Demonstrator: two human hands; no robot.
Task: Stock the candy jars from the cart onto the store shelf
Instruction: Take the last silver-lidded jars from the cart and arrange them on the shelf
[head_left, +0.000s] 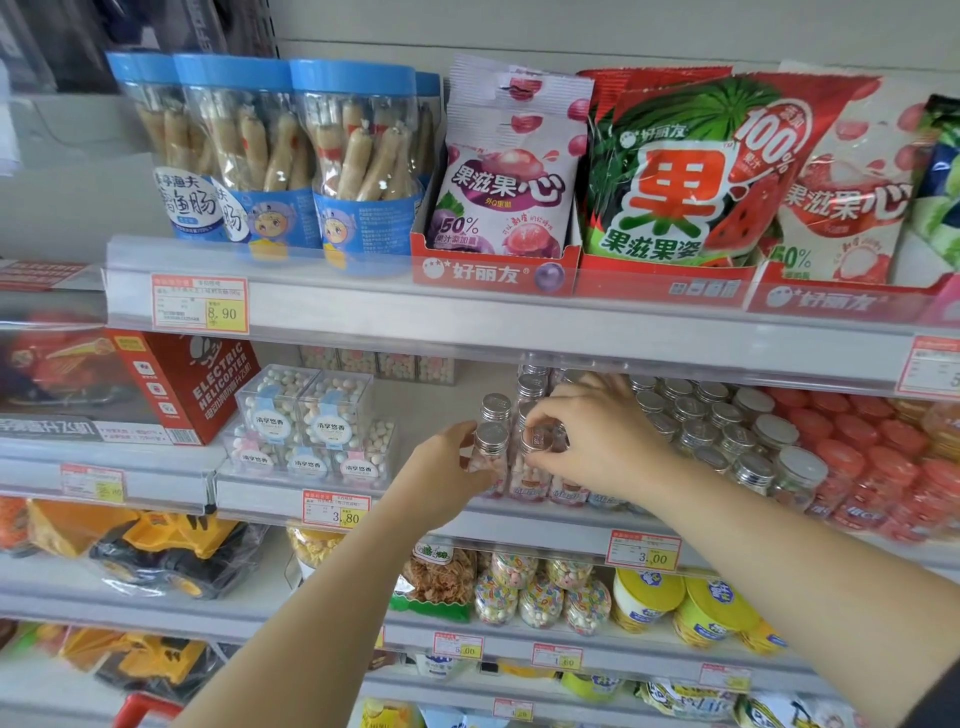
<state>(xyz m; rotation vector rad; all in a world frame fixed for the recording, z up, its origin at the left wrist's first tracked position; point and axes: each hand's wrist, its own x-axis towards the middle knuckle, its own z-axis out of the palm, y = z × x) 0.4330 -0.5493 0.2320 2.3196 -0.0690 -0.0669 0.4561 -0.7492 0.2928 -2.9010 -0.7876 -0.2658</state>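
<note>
Though hands (448, 463) (597, 441) grip jars (492, 441), labels (527, 488) blur.

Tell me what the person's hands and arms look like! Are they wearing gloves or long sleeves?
No gloves. The left hand and right hand are bare, with no rings, watch or bracelet showing. The left forearm and right forearm are uncovered too. A dark bit shows at the bottom right corner, maybe a sleeve edge, but too little shows to tell.

Head view: worn on the person's head, wide-angle, facing forward and slightly down at the store shelf (545, 525).
Nearness: close; left hand (452, 462) and right hand (597, 441) reach its middle tier.
</note>
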